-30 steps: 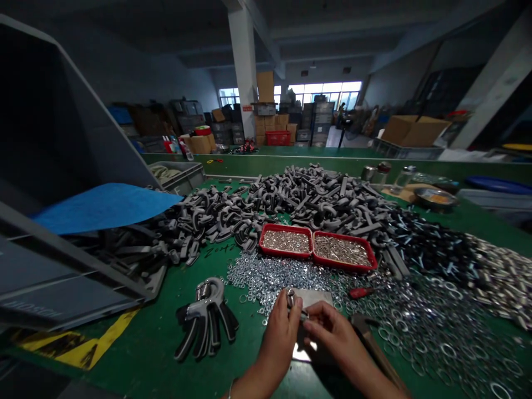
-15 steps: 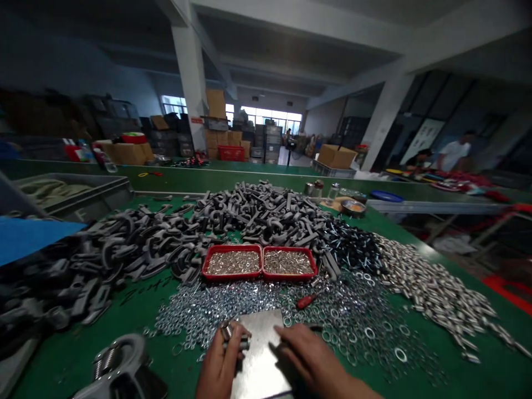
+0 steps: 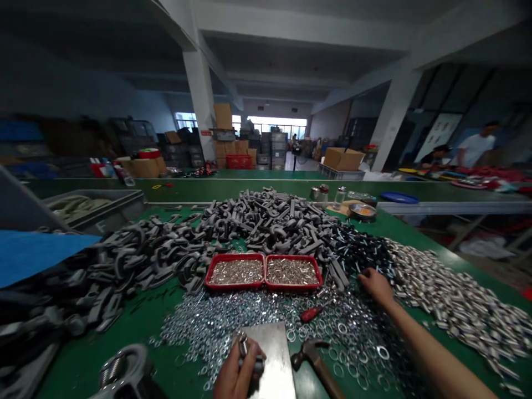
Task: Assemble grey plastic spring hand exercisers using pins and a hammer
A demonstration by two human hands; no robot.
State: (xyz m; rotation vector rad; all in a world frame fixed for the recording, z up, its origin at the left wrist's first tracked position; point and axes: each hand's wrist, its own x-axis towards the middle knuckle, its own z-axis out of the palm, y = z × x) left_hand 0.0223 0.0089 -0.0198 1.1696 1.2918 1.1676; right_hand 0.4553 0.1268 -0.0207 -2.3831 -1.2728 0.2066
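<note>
My left hand [image 3: 239, 370] is closed around a small metal part [image 3: 244, 344] with a shiny coil-like end and a dark grey cylinder; the fingers hide much of it. It is over a flat metal plate [image 3: 272, 354]. My right hand [image 3: 377, 287] is stretched out to the edge of a pile of black-headed screws [image 3: 361, 249], fingertips pinched together; what they hold, if anything, is hidden. A claw hammer [image 3: 318, 366] lies just right of the plate. Loose washers and rings [image 3: 233, 310] spread around the plate, with a red-handled screwdriver [image 3: 311, 313] among them.
Two red trays [image 3: 235, 286] of tiny metal pieces stand ahead, before a heap of grey curved castings [image 3: 266, 221]. Metal cylinders [image 3: 457, 299] are piled at right. A grey casting with springs [image 3: 124, 371] lies at front left. Jars [image 3: 339, 197] stand farther back; a person [image 3: 476, 148] is at far right.
My right hand has moved from over the plate's right side forward and right to the black-headed screws, uncovering the hammer. My left hand keeps its metal part over the plate. The view has shifted slightly.
</note>
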